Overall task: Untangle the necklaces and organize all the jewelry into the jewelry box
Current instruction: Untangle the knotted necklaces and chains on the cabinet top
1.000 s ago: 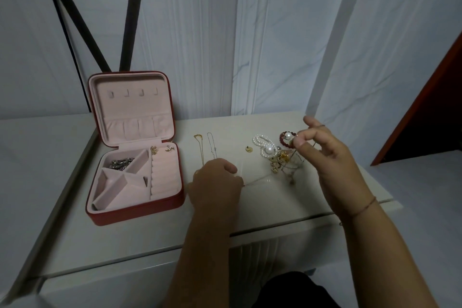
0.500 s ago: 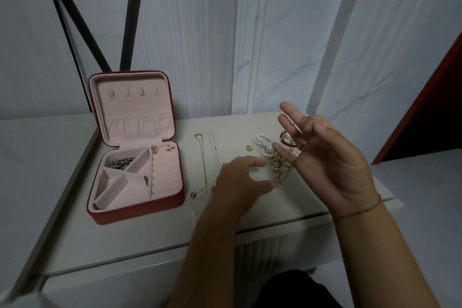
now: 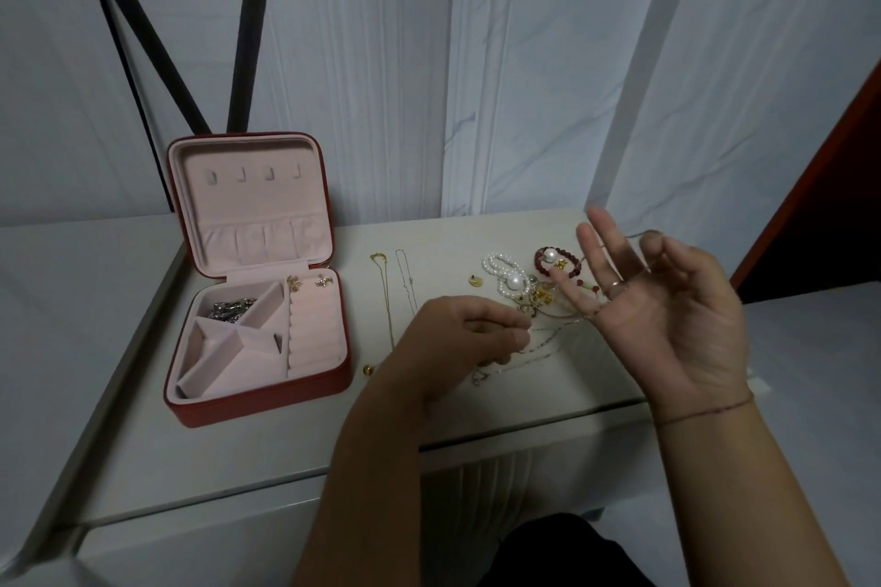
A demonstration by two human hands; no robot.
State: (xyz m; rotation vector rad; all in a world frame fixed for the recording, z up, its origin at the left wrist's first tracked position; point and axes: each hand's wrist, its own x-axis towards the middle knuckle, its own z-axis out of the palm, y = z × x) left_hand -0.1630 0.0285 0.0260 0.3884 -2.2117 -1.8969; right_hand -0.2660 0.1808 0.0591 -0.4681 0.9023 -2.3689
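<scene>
The left hand (image 3: pixel 457 338) pinches a thin chain (image 3: pixel 553 335) in curled fingers near the table's (image 3: pixel 238 467) front edge. The right hand (image 3: pixel 677 315) hovers palm-up with fingers spread wide, beside the tangle (image 3: pixel 519 281). The open box (image 3: pixel 267 400) sits toward the left edge.

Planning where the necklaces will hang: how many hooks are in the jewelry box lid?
4. The hooks sit in one row across the upper half of the open lid, above its pleated pocket; none seems hidden.

Dim, cool light is falling evenly; frame edges are bowing, the bottom is sinking into shadow, and the right hand (image 3: pixel 667 315) is blurring slightly.
</scene>
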